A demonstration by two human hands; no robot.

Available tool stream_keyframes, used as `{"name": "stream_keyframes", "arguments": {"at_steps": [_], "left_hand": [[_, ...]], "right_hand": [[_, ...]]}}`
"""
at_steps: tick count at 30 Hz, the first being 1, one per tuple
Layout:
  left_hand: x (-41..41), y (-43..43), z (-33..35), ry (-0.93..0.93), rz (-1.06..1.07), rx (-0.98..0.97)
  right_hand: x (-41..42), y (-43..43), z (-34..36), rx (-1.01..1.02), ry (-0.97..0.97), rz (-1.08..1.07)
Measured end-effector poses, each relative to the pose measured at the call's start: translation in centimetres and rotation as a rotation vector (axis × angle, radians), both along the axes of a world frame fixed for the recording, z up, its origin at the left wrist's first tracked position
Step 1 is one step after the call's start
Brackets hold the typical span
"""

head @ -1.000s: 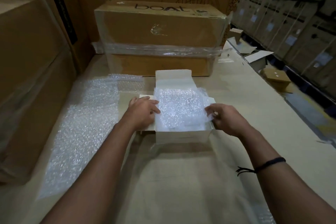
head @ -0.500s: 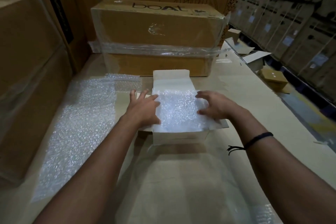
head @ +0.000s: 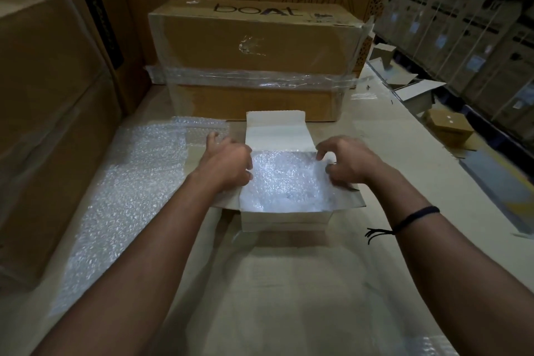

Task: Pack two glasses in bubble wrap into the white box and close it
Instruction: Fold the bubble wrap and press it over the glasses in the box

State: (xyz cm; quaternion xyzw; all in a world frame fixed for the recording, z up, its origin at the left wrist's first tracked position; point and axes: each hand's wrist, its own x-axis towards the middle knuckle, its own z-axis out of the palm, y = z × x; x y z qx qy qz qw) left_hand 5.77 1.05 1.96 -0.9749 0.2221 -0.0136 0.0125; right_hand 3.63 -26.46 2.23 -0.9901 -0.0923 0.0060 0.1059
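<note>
Bubble wrap (head: 284, 179) fills the open white box (head: 284, 221) on the desk (head: 289, 303), the glasses hidden beneath it. Left grip (head: 228, 165) and right grip (head: 351, 166) clamp its side edges. Tuck both sides evenly below the rim before folding the flaps.
</note>
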Motion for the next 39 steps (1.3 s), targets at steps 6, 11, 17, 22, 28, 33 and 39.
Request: {"name": "stream_keyframes", "arguments": {"at_steps": [6,11,17,22,28,33,39], "left_hand": [[-0.3,-2.0,-0.4,-0.013,0.08,0.19],[-0.2,-3.1,-1.4,0.019,0.129,0.321],[0.0,-1.8,-1.3,0.033,0.017,0.262],[-0.6,-1.1,-0.8,0.118,-0.02,0.264],[-1.0,-2.3,-1.5,0.146,0.034,0.387],[-1.6,-2.6,-0.7,0.161,0.035,0.377],[-1.6,-2.1,0.6,0.293,0.043,0.324]], "right_hand": [[0.1,1.3,-1.4,-0.252,0.032,0.046],[0.3,1.8,-2.6,-0.336,0.133,0.042],[0.0,1.4,-0.7,-0.27,0.303,0.063],[-0.6,2.1,0.5,-0.351,0.289,0.067],[-1.0,3.6,-0.5,-0.592,0.373,0.096],[-1.2,3.8,0.0,-0.57,0.363,0.074],[-2.8,3.6,1.6,-0.526,0.307,0.032]]}}
